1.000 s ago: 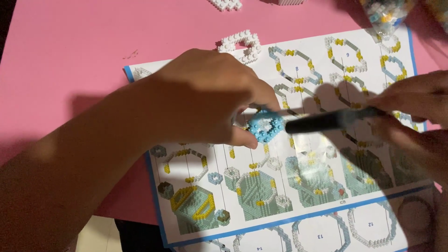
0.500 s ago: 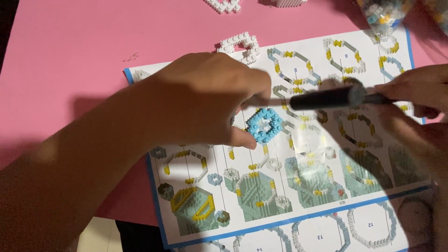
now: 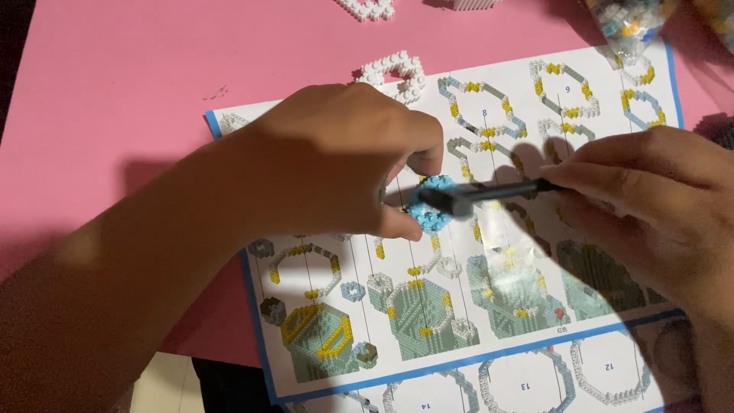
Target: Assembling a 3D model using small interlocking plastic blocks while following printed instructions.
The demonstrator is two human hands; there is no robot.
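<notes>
The left hand (image 3: 336, 164) pinches a small round blue piece built from tiny plastic bricks (image 3: 430, 214) between thumb and fingertips, holding it just above the middle of the printed instruction sheet with pictured building steps (image 3: 489, 306). The right hand (image 3: 657, 206) is closed around a slim black pen-shaped tool (image 3: 489, 191), whose broad tip now lies against the top of the blue piece. Half a second ago that tip was raised and clear of the piece, up toward the sheet's far edge; 1 second ago it was down at the piece, as it is now. So the tool has lifted off and come back, which reads as repeated pressing or nudging of a brick on the blue piece rather than 1 single push. The piece itself has barely shifted between the left fingertips.

The sheet lies on a pink tabletop (image 3: 115, 76), its near edge running out of view. A small white ring of bricks (image 3: 394, 73) rests at the sheet's far edge, just beyond the left hand. A clear bag of loose bricks (image 3: 631, 23) sits by the tabletop's far right corner
</notes>
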